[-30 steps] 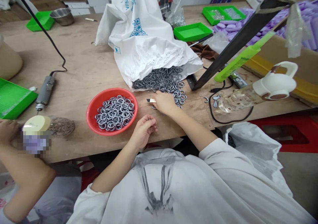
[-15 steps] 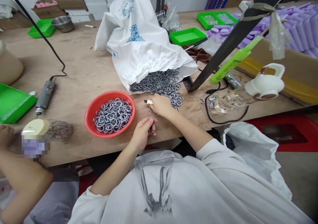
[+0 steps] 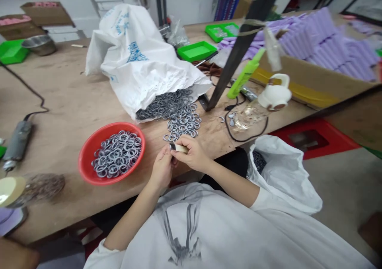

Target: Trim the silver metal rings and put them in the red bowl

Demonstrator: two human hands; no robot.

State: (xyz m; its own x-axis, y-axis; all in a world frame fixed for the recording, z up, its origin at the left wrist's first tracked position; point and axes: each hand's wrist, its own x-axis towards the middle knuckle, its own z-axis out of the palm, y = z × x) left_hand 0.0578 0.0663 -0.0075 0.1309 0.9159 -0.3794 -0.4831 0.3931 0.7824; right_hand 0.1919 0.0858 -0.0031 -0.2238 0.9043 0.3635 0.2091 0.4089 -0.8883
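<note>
My right hand (image 3: pixel 193 154) is closed around a short tool (image 3: pixel 181 149) with a pale handle and a dark slanted tip. The tip meets the fingertips of my left hand (image 3: pixel 162 168), which is closed in a pinch; what it grips is hidden by the fingers. Just beyond both hands, loose grey metal rings (image 3: pixel 183 122) spill from the mouth of a white woven sack (image 3: pixel 149 76) lying on the table. To the left of my hands stands a red bowl (image 3: pixel 84 163), partly filled with similar rings (image 3: pixel 117 155).
A clear bottle with a white lid (image 3: pixel 274 98) and a black cable lie right of a dark metal post (image 3: pixel 231 62). At left are a grey handheld power tool (image 3: pixel 18 145) and a jar (image 3: pixel 38 187). An open white bag (image 3: pixel 283 173) sits below the table edge.
My right hand has come back from the ring pile to my left hand, bringing the tool tip to its fingertips. The view has swung rightward, and the neighbouring person's arm has mostly left it.
</note>
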